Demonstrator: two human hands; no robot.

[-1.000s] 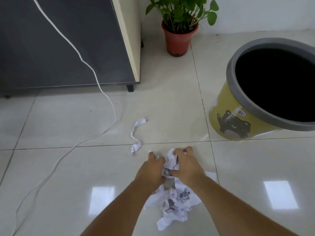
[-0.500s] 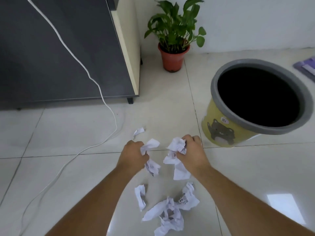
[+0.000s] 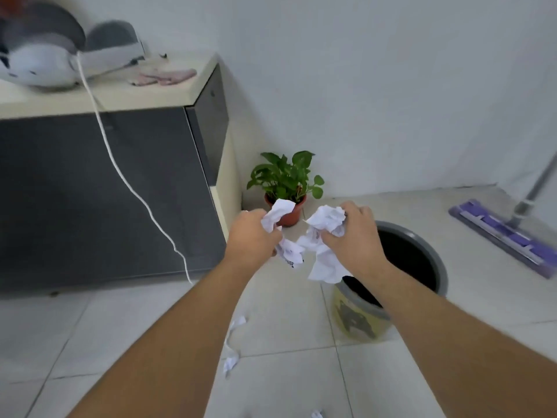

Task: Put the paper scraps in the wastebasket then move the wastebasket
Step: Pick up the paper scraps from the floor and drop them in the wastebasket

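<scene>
White crumpled paper fills both of a person's bare hands, seen from a head camera looking forward and down. The left hand (image 3: 254,235) is closed in a fist around one wad of paper scraps (image 3: 278,214), with a printed piece hanging just below the knuckles. The right hand (image 3: 352,236) is clenched on a second, larger wad (image 3: 327,220), and a loose sheet dangles from it. The two hands are raised side by side, near each other but not touching.

Below and behind the right hand stands the wastebasket (image 3: 358,321), a round yellow bin with a grey rim and a dark cartoon animal printed on its side. Its inside looks black; whether anything lies in it cannot be told. The right hand's dangling sheet hangs in front of the bin's near-left rim, while the left hand is off to the left of the bin.

A thin strip of torn paper (image 3: 232,339) lies on the pale tiled floor (image 3: 286,387) between the forearms, and another small scrap (image 3: 316,414) shows at the bottom edge.

Against the white wall sits a green plant in a terracotta pot (image 3: 286,188). To the left is a dark grey cabinet (image 3: 99,194) with a cream top, and a white cord (image 3: 126,179) trails down its front to the floor. A purple flat mop (image 3: 506,236) rests on the floor at right.
</scene>
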